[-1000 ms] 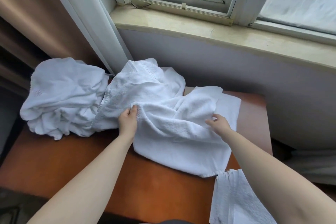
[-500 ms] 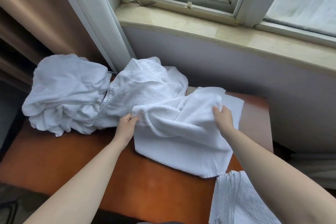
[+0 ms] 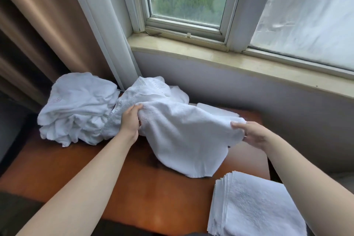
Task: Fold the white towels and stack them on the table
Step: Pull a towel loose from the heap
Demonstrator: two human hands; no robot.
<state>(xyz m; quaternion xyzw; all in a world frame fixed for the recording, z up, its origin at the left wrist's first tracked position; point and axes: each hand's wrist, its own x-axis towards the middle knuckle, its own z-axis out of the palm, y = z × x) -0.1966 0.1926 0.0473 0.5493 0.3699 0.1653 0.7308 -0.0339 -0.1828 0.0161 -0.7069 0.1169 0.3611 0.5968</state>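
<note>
A white towel (image 3: pixel 183 136) hangs lifted above the brown table (image 3: pixel 118 184), its lower edge drooping toward the tabletop. My left hand (image 3: pixel 131 119) grips its left upper edge. My right hand (image 3: pixel 249 134) pinches its right upper corner. A pile of crumpled white towels (image 3: pixel 76 107) lies at the table's back left, with another loose towel (image 3: pixel 147 92) draped beside it. A stack of folded white towels (image 3: pixel 254 207) sits at the table's front right corner.
A grey wall and a stone window sill (image 3: pixel 229 59) run right behind the table. Brown curtains (image 3: pixel 38 34) hang at the left. A flat white cloth (image 3: pixel 216 110) lies on the table behind the lifted towel.
Both hands have raised the towel off the table and drawn it apart; my right hand moved right and toward me. The view has tilted up, showing more window.
</note>
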